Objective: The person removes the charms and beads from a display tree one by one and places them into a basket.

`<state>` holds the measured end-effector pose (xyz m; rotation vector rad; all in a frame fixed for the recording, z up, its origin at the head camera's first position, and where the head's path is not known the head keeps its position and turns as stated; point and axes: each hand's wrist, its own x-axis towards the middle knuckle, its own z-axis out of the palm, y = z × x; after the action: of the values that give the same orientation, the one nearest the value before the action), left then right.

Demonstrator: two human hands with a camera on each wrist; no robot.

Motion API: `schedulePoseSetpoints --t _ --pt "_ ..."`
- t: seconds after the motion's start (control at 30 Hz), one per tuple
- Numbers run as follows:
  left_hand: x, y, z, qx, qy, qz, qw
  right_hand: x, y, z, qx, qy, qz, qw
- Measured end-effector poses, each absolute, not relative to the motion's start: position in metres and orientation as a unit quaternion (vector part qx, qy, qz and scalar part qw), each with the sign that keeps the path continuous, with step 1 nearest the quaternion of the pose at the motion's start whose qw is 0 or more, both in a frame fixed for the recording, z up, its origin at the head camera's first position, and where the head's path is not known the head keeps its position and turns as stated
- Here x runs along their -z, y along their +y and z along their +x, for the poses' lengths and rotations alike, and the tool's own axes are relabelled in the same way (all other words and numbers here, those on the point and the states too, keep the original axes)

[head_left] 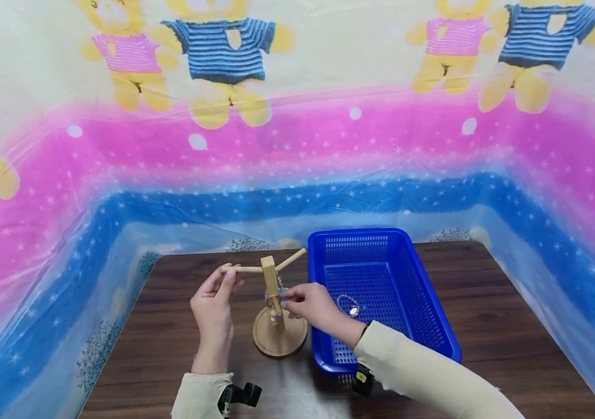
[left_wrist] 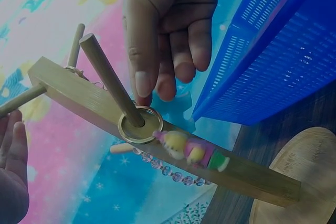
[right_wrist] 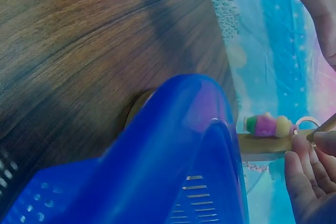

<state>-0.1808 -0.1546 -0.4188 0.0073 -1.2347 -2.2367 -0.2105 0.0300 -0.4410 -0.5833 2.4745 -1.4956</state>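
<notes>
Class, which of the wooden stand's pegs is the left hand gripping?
The peg pointing left in the head view: the left hand grips its outer end and touches no other peg.

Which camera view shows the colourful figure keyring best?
The left wrist view: the keyring appears large, its figure unobstructed and its ring around a peg. The right wrist view shows the figure, but only part of the ring. In the head view, the keyring is too small for detail.
</notes>
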Motion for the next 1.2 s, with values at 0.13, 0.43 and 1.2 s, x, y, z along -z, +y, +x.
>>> schedulePoseSetpoints --t 0.13,0.43,1.2 --pt "0.4182 -0.1544 -0.1811 0.837 -0.465 0.001 0.289 0.4418 0.0268 -0.2128 0.505 0.837 -0.196 0.078" --pt "0.4171 -0.1530 -0.1823 0.837 -0.469 0.003 0.283 0.4441 0.0246 -0.2164 0.497 0.843 -0.201 0.038" --pt "0.4193 -0.1555 -0.1821 0.829 -0.479 0.012 0.287 0.4448 0.0240 -0.2150 0.551 0.811 -0.171 0.099"
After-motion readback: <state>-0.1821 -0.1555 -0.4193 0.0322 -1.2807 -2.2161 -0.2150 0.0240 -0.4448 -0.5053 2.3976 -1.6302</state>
